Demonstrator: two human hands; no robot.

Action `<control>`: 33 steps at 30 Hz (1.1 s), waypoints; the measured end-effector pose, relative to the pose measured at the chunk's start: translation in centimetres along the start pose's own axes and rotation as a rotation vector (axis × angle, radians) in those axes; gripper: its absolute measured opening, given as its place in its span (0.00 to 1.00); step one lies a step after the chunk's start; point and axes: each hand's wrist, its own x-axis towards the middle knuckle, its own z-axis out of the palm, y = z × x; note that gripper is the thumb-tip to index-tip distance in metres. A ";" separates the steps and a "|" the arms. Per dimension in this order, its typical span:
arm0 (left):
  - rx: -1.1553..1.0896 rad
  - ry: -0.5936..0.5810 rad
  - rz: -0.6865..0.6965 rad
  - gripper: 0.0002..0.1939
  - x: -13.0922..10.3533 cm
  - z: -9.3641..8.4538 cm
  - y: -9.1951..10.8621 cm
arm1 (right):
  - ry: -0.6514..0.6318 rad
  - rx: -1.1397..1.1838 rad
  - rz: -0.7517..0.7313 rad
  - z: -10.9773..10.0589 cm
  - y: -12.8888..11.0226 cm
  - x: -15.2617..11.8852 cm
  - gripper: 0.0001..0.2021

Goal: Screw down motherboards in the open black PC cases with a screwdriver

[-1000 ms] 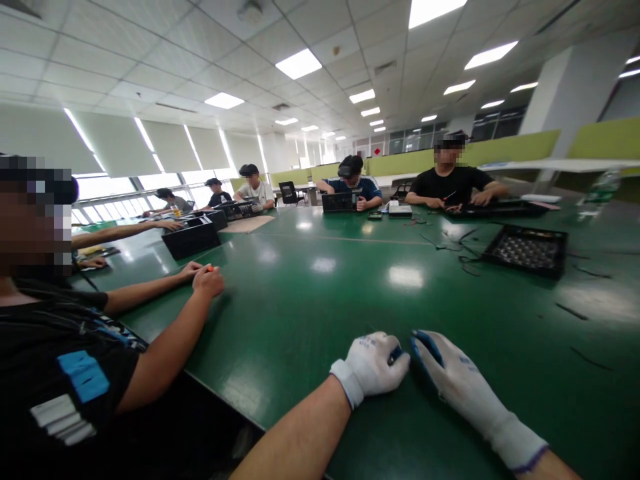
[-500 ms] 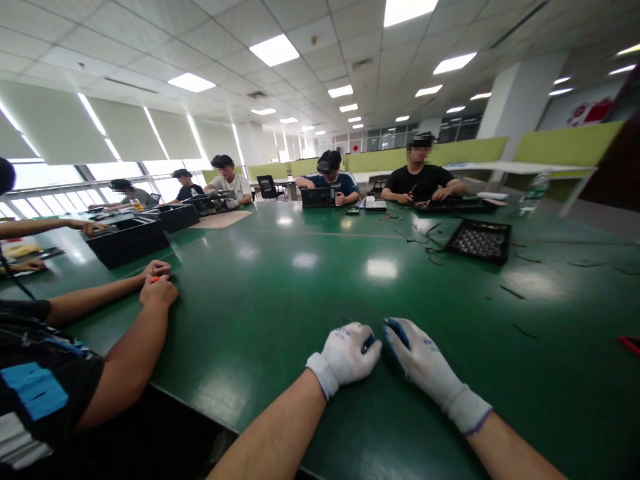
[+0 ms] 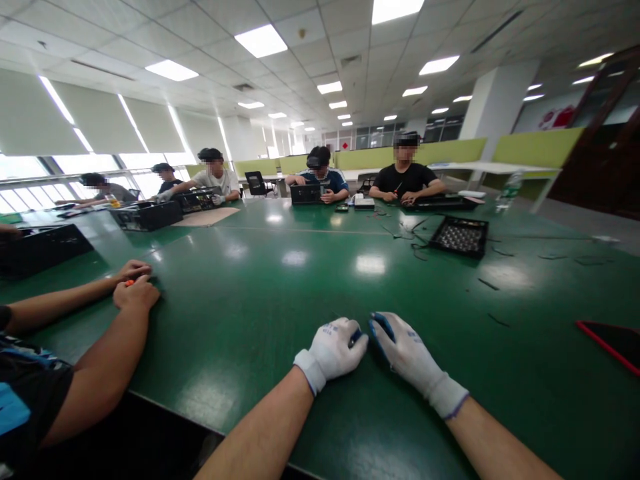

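Observation:
A white glove with a blue palm covers my left hand (image 3: 337, 350), which rests on the green table (image 3: 250, 293) near the middle. Its fingers curl inward, and whatever they may hold is hidden. Just to the right lies my right hand (image 3: 405, 350), in a matching glove, thumb and fingers bent down toward the tabletop. Their undersides are out of sight, so I cannot make out anything in them. The two hands are close together but apart.
A black tray (image 3: 460, 235) of small round parts stands at the back right, with dark strips beside it. A red-edged object (image 3: 613, 340) lies at the right. A person's forearms (image 3: 123, 320) rest at the left. Other people sit behind black cases (image 3: 306, 194).
The view has turned to the right, so the table's things appear further left and more of the red-edged object shows. My hands keep nearly the same pose.

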 end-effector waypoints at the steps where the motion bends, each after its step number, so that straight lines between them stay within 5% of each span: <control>1: 0.000 0.001 -0.002 0.15 0.0 0.0 0.0 | 0.000 0.008 0.001 0.0 -0.1 0.0 0.22; 33: -0.013 -0.019 0.000 0.14 -0.1 -0.5 0.3 | -0.025 0.023 0.023 0.0 -0.7 -0.1 0.21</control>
